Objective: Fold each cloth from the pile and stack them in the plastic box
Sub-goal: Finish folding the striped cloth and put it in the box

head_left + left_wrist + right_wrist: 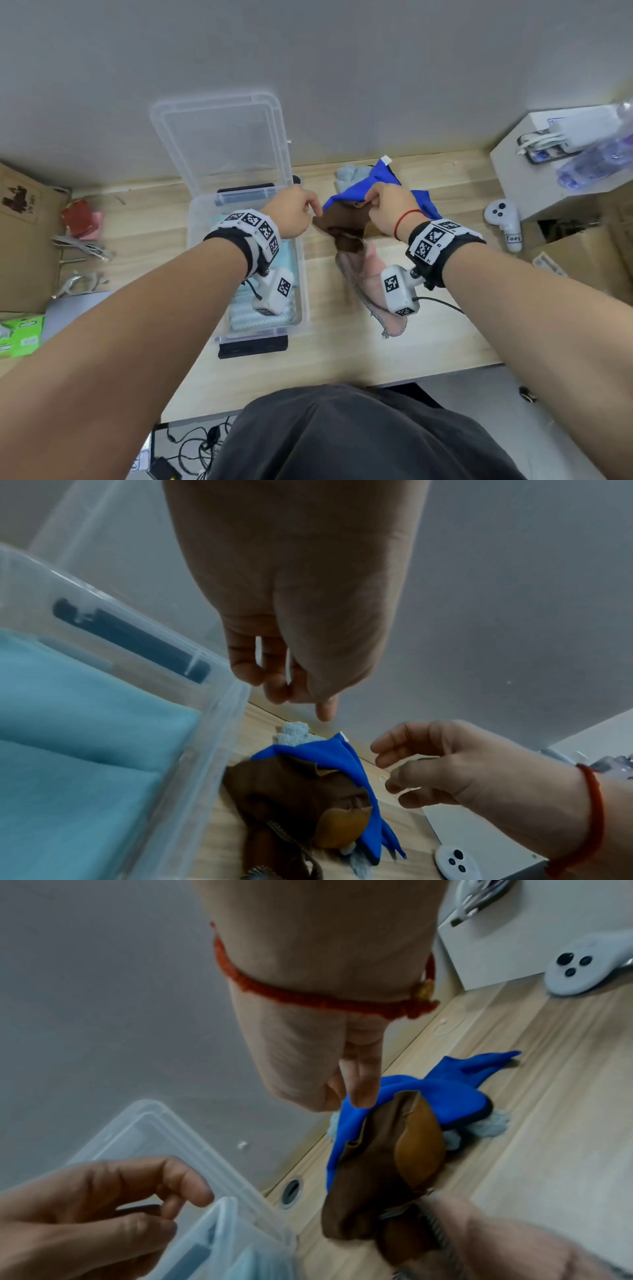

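Observation:
The cloth pile lies on the wooden table right of the clear plastic box (pixel 303 274) (pixel 212 723). A blue cloth (pixel 378 178) (pixel 329 753) (pixel 428 1091) lies on top at the back. In front of it is a brown cloth (pixel 342 222) (pixel 291 785) (pixel 369 1177), and a pink cloth (pixel 368 277) lies nearest me. Folded light-blue cloths (pixel 284 250) (pixel 68 723) lie in the box. My left hand (pixel 310 209) (pixel 298 693) (pixel 171 1204) hovers by the box's far right corner, loosely curled and holding nothing. My right hand (pixel 373 202) (pixel 390 764) (pixel 346 1096) hovers just over the blue cloth, also loosely curled and holding nothing.
The box lid (pixel 222 137) stands open against the grey wall. A white controller (pixel 503 219) lies right of the pile, beside a white block (pixel 534 178) carrying a phone, charger and bottle. Cardboard (pixel 20 240), cables (pixel 82 246) and a green pack (pixel 20 335) crowd the left.

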The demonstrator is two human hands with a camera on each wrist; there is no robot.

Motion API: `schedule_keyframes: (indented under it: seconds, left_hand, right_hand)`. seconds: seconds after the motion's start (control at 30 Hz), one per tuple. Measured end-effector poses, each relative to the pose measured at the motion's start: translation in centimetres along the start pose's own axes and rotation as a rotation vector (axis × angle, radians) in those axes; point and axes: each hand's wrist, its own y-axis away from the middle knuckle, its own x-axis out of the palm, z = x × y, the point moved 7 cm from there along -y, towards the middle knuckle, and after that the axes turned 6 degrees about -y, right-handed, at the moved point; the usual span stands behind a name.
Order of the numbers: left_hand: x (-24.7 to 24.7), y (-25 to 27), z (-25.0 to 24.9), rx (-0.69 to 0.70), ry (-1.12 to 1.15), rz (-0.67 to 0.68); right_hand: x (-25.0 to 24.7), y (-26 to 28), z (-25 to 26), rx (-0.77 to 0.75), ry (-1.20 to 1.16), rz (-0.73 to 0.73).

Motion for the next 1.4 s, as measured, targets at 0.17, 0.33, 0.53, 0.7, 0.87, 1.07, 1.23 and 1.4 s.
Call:
schedule_keyframes:
  seconds: [0.17,0.33,0.53,0.7,0.87,1.07,1.23,1.4]
  left_hand:
    - [2.4,-3.3,-2.6,-0.024,0.009,-0.015]
    - [4.6,-6.1,-3.0,-0.116,0.053,0.03]
    - [6.0,-9.7,-2.6,-0.188,0.019,0.065]
    - [7.8,-13.0,-3.3,-0.185,-0.004,0.114]
    - [10.9,-15.0,-3.4,-0.197,0.078,0.275]
    - [10.4,-15.8,-3.5,-0.218,0.167,0.154]
    - [5.4,-15.6,-4.0,-0.184,0.329,-0.147]
    - [-0.2,-14.6,-5.3,-0.209,0.516,-0.365]
  right_hand:
    - [0.5,-2.3,-4.6,-0.019,0.08,0.094]
    - [1.3,-4.9,-5.0,-0.157,0.226,0.12]
    - [2.7,-6.7,-6.0,-0.144,0.357,0.246]
    - [3.4,-6.7,-8.9,-0.123,0.41,0.283]
    - [4.1,-5.9,-10.8,-0.079,0.345,0.318]
    - [4.5,-5.7,-11.5,-0.063,0.311,0.345]
    - [3.1,-6.3,-10.4,-0.044,0.326,0.266]
    - [0.5,-7.1,-9.8,0.107,0.348,0.165]
